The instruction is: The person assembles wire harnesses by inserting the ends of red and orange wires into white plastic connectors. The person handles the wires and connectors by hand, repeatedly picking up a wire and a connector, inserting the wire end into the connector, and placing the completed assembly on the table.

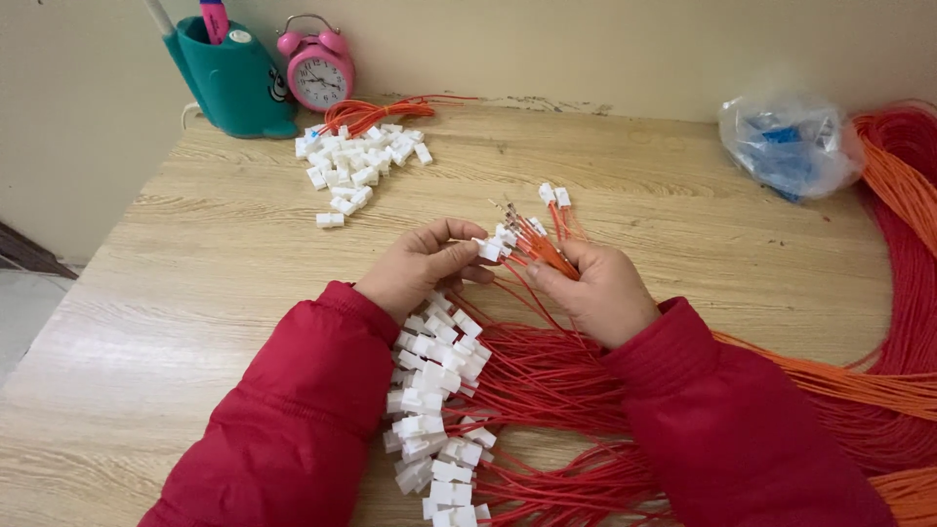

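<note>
Hands meet above the middle of the worktop [195, 283], a pale wood-grain laminate. The left hand [422, 265] pinches a small white plastic connector [491, 249] between thumb and forefinger, its grip closed on that housing. The right hand [597, 291] is clenched around a bunch of thin red-orange wires [542, 252], whose bare metal terminals fan out just beyond the connector; two further white housings [553, 194] stick up on wires behind them. It looks as if one terminal is lined up with the connector's opening, though the contact point is too small to tell for sure.

To seat a terminal well, I judge it best to keep the housing square to the wire, single out one lead with the right thumb, and push straight so the thin metal end does not bend.

Below the hands, toward the near edge, lies a row of finished wires [547, 381] with blocky, matte white connectors [439, 390] stacked along their ends. Near the far edge sits a loose heap of white housings [356, 161] on a few red leads. At the far left corner stand a teal holder [234, 83] and a pink round alarm clock [317, 68]. A crinkled clear bag [789, 144] with blue parts rests toward the far right, beside thick glossy skeins of red and orange wire [903, 224] draped along the right edge.
</note>
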